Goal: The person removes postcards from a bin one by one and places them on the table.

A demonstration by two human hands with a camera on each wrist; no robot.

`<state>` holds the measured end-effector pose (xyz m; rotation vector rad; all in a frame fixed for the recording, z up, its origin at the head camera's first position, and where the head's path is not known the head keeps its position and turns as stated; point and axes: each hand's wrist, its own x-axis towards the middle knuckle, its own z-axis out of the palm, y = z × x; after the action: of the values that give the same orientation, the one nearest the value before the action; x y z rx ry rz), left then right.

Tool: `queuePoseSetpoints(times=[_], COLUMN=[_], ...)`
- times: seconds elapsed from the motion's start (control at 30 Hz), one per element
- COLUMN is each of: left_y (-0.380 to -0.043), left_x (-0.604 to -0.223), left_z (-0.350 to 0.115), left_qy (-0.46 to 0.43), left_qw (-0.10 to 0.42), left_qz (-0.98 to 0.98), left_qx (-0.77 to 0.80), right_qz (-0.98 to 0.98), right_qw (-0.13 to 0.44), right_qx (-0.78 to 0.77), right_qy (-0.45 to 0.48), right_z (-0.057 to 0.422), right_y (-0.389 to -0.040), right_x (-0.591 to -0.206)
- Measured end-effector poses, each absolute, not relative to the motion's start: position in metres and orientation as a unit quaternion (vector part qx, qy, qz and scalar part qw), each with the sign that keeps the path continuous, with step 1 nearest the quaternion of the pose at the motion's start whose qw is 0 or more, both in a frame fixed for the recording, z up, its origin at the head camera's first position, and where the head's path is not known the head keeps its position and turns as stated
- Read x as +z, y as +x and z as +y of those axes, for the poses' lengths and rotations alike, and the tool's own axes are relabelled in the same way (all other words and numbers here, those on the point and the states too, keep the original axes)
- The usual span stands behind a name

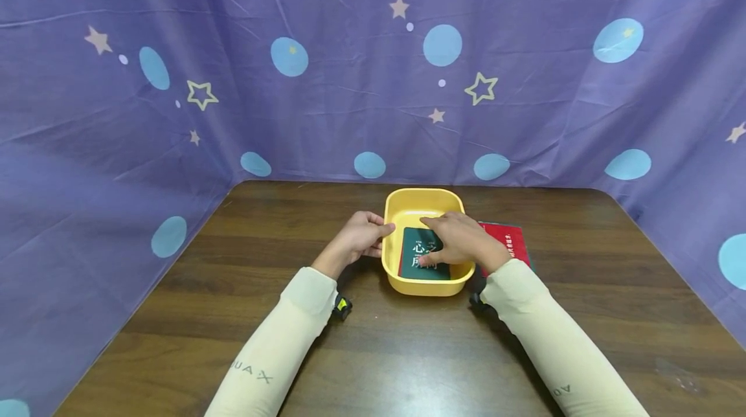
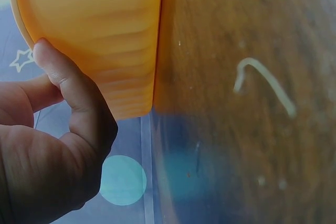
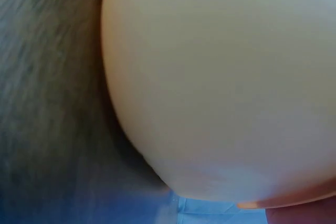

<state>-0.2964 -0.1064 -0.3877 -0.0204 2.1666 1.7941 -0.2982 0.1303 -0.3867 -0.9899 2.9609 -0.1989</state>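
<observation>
A yellow plastic basin (image 1: 424,287) stands on the table in the head view. My left hand (image 1: 362,234) pinches its left rim, thumb over the edge and fingers outside; the left wrist view shows this hand (image 2: 63,129) against the basin wall (image 2: 126,40). Inside the basin lies a dark green booklet (image 1: 412,255) with white characters and a red edge. Over it, my right hand (image 1: 460,239) reaches in with thumb and fingers spread apart, partly covering the cover. The basin's outer wall (image 3: 220,87) fills most of the right wrist view.
A red booklet (image 1: 508,240) with white writing lies right of the basin, partly hidden by the right hand and wrist. The brown wooden table (image 1: 262,236) meets a purple curtain (image 1: 350,125) at the back and sides.
</observation>
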Motion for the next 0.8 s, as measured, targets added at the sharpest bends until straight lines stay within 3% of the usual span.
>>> queuePoseSetpoints(times=[0.63,0.8], left_y=[-0.2957,-0.2963], left_x=[-0.3875,-0.3876], left_z=[-0.1056,-0.1054], left_qy=[-0.004,-0.003], left_qw=[0.166,0.167], left_qz=[0.759,0.759], left_qx=[0.629,0.63], right_qz=[0.95,0.952], right_qw=[0.028,0.012], right_qx=[0.017,0.019], right_qy=[-0.312,-0.306], right_z=[0.1266,0.1265], right_y=[-0.2976,-0.2975], right_x=[-0.3878,-0.3886])
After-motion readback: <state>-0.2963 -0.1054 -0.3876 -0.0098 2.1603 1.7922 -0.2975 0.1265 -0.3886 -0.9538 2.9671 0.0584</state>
